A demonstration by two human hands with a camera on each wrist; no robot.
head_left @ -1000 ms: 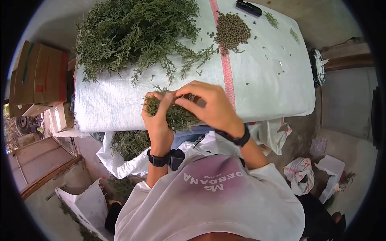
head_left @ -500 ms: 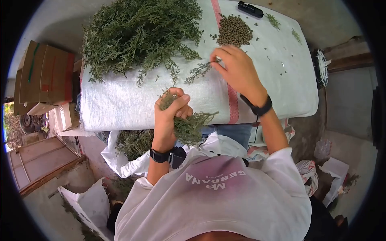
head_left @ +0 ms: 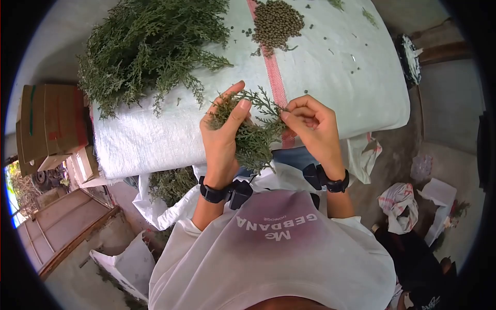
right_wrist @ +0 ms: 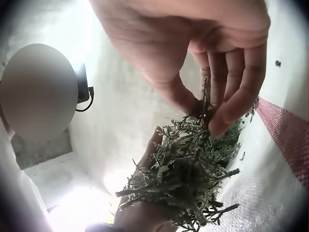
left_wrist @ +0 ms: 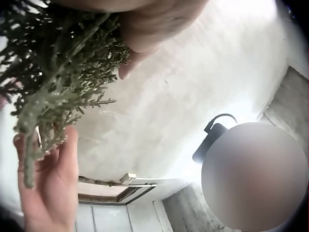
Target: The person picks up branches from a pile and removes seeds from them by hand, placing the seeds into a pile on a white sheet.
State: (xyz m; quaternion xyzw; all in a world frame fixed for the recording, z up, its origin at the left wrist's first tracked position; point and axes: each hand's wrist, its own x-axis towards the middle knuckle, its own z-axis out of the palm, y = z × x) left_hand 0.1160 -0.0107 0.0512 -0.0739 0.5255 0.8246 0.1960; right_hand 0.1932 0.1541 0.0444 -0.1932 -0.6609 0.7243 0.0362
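My left hand [head_left: 221,144] grips a bunch of green scale-leaved evergreen sprigs [head_left: 254,144], its thumb across the stems. Close by on the right, my right hand [head_left: 319,133] pinches the stem end of a sprig [head_left: 266,107] between thumb and forefinger. That sprig's leafy part overlaps the top of the bunch. In the right wrist view, cut stem ends stick out of the bunch [right_wrist: 181,166] below the pinching fingertips [right_wrist: 219,126]. Foliage fills the upper left of the left wrist view, where the bunch [left_wrist: 58,72] partly covers the right hand [left_wrist: 50,193].
A large heap of evergreen branches [head_left: 150,51] lies on the white woven sacking [head_left: 351,103] at the far left. Beyond my hands is a pile of small round brown pellets [head_left: 279,25], with a few scattered. Cardboard boxes [head_left: 54,116] stand at left; more foliage [head_left: 170,186] sits below the edge.
My right hand left the bunch, took up a sprig lying between the heap and the pellets, and brought it back beside the left hand. The left hand keeps its bunch.
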